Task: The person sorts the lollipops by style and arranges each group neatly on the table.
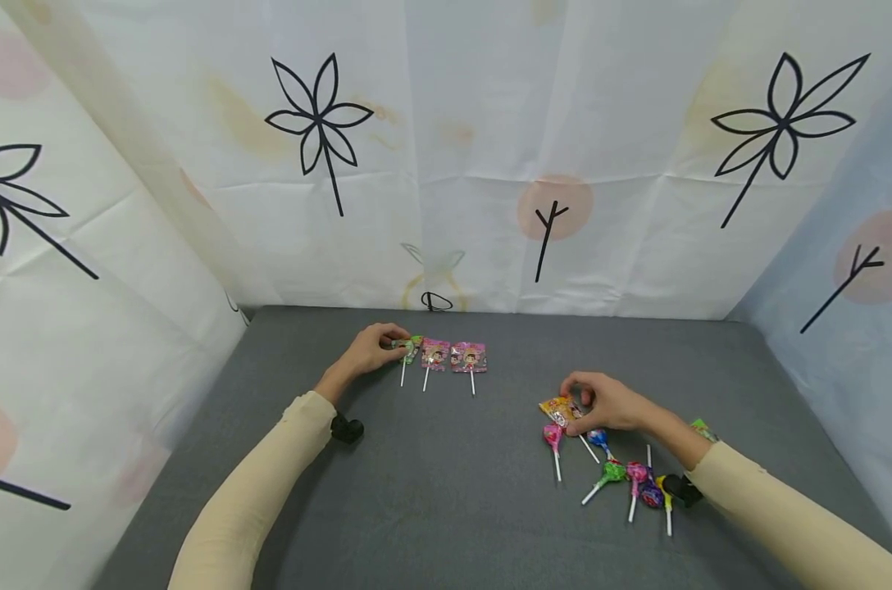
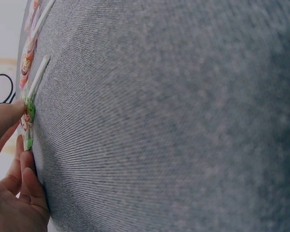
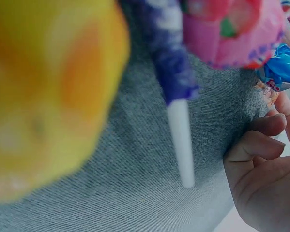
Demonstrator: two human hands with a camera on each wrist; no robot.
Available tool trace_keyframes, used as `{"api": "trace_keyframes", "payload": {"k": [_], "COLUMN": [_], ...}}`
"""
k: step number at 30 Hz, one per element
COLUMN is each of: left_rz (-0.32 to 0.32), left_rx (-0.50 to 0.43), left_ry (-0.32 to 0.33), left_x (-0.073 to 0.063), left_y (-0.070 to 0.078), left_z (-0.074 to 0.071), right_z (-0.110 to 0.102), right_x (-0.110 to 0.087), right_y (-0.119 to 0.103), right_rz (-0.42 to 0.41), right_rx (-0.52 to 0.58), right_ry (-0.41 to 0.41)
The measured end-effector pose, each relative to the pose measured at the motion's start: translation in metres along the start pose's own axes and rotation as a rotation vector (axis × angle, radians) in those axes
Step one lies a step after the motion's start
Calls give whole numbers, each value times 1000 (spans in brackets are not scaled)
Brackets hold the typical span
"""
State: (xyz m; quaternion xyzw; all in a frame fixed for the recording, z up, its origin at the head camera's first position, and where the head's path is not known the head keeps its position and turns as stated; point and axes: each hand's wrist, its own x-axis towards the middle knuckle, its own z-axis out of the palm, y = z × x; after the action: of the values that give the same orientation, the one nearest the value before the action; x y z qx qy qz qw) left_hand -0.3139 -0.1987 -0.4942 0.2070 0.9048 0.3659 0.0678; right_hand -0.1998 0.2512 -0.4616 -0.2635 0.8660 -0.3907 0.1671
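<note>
At the back of the table my left hand (image 1: 378, 347) pinches a flat green-wrapped lollipop (image 1: 414, 346), its white stick pointing toward me. In the left wrist view the thumb presses on the green wrapper (image 2: 30, 112), with fingers at its edge. Two flat pink-wrapped lollipops, one nearer (image 1: 435, 352) and one farther right (image 1: 469, 357), lie beside it in a row. My right hand (image 1: 610, 401) holds a yellow-orange wrapped lollipop (image 1: 558, 410) with curled fingers; in the right wrist view a blue lollipop (image 3: 280, 67) partly hides that contact.
Around the right hand lie a round pink lollipop (image 1: 552, 436), a blue one (image 1: 598, 437) and a green one (image 1: 612, 471). Another pink (image 1: 637, 473), a purple (image 1: 651, 495) and a yellow one (image 1: 663, 483) sit near the wrist. A green wrapper (image 1: 703, 428) shows behind the forearm.
</note>
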Motion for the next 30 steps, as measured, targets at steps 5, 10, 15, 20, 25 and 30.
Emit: {"api": "trace_keyframes", "payload": {"k": [5,10,15,20,25,30], "left_rz": [-2,17,29,11,26,42], "left_rx": [4,8,16,10,8,3], "left_ry": [1,4,7,7,5,5], "left_x": [0,-1,-1,-1,-1,-1], "left_y": [1,2,1,0,-2,-5], "left_z": [0,-1,0,0,1,1], "right_z": [-1,-1,0,0,-2,-12], "right_x": [1,3,1,0,-1,5], "right_y": [0,2,3,5,5,2], "right_rz": [-10,-10,-40,-85,-86,-57], "right_rx": [6,-7,19,77,132,159], "right_ry": [-23,-24,-5,14,-4,-4]}}
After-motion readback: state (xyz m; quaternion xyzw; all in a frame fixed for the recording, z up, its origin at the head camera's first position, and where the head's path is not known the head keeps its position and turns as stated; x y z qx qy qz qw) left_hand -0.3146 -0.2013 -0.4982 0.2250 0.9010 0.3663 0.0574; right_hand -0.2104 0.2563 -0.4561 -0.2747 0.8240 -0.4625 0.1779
